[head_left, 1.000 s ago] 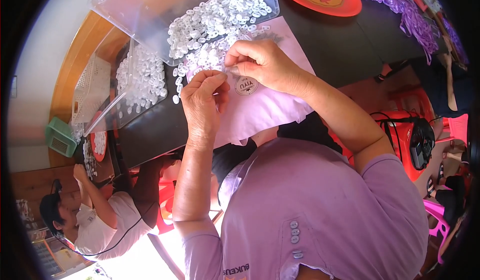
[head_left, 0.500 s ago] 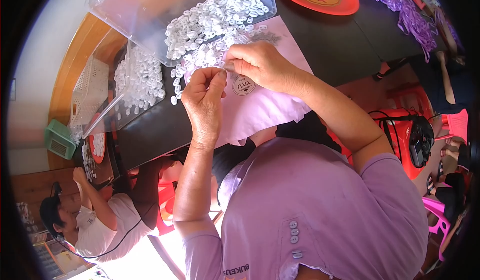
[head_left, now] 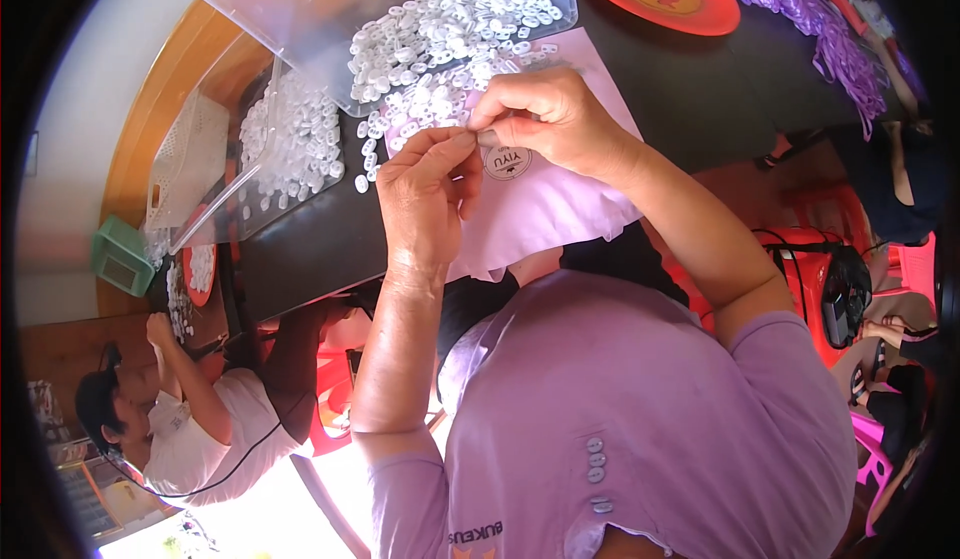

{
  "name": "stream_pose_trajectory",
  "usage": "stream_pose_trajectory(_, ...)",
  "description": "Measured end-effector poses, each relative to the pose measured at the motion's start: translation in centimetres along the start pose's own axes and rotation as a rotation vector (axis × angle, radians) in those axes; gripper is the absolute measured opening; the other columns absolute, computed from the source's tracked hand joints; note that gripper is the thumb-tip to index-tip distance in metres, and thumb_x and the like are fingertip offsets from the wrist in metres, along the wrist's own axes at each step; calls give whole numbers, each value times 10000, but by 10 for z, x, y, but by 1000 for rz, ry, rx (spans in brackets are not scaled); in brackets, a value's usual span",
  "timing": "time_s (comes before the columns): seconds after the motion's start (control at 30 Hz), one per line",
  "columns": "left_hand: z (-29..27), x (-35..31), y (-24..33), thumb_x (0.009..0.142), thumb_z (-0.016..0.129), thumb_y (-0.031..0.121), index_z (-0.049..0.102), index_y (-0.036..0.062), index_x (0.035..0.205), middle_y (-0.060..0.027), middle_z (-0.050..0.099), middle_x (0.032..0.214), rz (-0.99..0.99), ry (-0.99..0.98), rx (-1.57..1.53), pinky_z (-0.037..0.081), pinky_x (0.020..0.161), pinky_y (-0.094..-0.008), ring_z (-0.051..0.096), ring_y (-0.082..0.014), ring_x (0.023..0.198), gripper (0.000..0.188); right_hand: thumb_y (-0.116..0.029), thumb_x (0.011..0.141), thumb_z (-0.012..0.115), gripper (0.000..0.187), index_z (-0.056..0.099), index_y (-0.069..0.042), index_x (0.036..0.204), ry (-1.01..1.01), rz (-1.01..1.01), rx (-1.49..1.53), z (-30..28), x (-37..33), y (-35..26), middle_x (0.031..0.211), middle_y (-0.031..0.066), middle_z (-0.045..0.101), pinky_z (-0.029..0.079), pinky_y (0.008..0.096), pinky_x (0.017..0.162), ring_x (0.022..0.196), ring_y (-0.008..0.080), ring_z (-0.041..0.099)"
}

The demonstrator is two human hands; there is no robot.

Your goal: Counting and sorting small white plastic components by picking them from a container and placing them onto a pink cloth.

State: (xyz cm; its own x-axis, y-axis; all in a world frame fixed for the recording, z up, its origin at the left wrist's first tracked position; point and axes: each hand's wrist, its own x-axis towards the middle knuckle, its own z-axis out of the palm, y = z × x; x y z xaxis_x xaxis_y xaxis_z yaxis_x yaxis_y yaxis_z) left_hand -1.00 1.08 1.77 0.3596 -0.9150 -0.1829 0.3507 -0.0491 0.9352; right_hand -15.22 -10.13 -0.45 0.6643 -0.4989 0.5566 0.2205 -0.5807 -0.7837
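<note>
My left hand (head_left: 428,184) and my right hand (head_left: 562,124) meet fingertip to fingertip above a pink printed cloth (head_left: 535,204) draped over the table's near edge. Thumb and forefinger are pressed together on each hand. Whatever sits in the pinch is too small and too covered to make out. Just beyond the fingers lies a heap of small white oval plastic pieces with holes (head_left: 435,99), spilling from a clear plastic bin (head_left: 300,34) tipped toward me. Some loose pieces lie on the dark table beside my left hand.
A second clear container of white pieces (head_left: 300,134) stands to the left, near a green basket (head_left: 122,252). At the far right are a red plate (head_left: 715,17) and a bundle of purple ribbon (head_left: 840,44). Another person (head_left: 210,429) sits at lower left.
My fingertips have come closer together and now touch, and the left hand's lower fingers have loosened away from the palm. The whole view has shifted slightly.
</note>
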Motion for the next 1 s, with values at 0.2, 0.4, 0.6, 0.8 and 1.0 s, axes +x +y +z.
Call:
stream_pose_trajectory(0.2, -59, 10, 16, 834, 670, 41, 692, -13, 855, 13, 599, 663, 352, 274, 564, 367, 499, -188, 482, -36, 555, 62, 20, 855, 657, 50, 648, 0, 899, 36, 129, 104, 1, 1, 0, 832, 21, 663, 496, 234, 712, 787, 82, 612)
stream_pose_trajectory(0.4, -69, 26, -5, 819, 678, 105, 686, 37, 886, -132, 645, 836, 646, 139, 1228, 500, 673, -372, 646, -294, 739, 96, 5, 860, 660, 38, 643, 3, 895, 30, 123, 33, 4, 1, 3, 819, 29, 671, 503, 237, 701, 772, 84, 620)
stream_pose_trajectory(0.6, -65, 31, -7, 819, 664, 136, 669, 66, 944, -136, 636, 897, 526, 99, 1399, 498, 709, -421, 643, -341, 802, 143, -3, 857, 665, 42, 643, 2, 892, 53, 91, -67, 4, 0, 7, 816, 40, 681, 505, 238, 686, 758, 97, 634)
stream_pose_trajectory(0.8, -65, 30, -3, 797, 670, 82, 666, 28, 930, -127, 656, 866, 491, 67, 1251, 503, 681, -368, 650, -288, 740, 143, -8, 859, 666, 44, 651, 3, 898, 94, 71, -80, 2, -1, 5, 804, 34, 674, 495, 232, 664, 741, 83, 622)
stream_pose_trajectory(1.0, -78, 45, 7, 740, 714, 56, 651, -8, 856, -78, 620, 684, 283, -17, 1096, 475, 602, -288, 589, -164, 621, 146, -17, 859, 670, 39, 675, 4, 892, 459, 73, 197, -5, 4, 2, 740, 12, 648, 447, 208, 561, 624, 51, 552)
